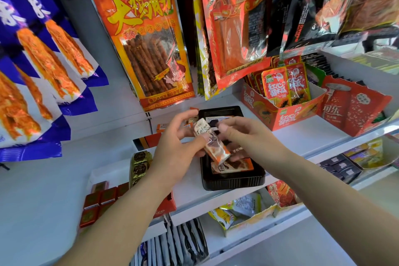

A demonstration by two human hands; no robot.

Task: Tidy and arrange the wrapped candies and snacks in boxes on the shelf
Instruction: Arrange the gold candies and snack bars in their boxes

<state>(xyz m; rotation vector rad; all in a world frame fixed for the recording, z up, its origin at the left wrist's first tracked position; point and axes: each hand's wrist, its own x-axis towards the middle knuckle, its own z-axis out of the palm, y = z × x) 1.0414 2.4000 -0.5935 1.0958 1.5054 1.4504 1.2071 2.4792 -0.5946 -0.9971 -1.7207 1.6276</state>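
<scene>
My left hand (174,147) grips a long white-and-orange wrapped snack bar (212,143), tilted, above a black plastic tray (233,181) on the white shelf. My right hand (248,136) is just right of the bar with curled fingers, its fingertips by the bar's upper end and lower fingers under it. Another orange-and-white wrapped bar (233,166) lies flat in the tray beneath the hands. A stack of gold-wrapped round candies (140,164) stands left of the tray, beside several red square wrapped chocolates (101,201).
An orange display box of red papaya-snack packets (278,101) and a red cola-print box (349,110) stand on the shelf at right. Large snack bags (146,34) hang above. The lower shelf holds more packets (241,207) and dark sachets (179,242).
</scene>
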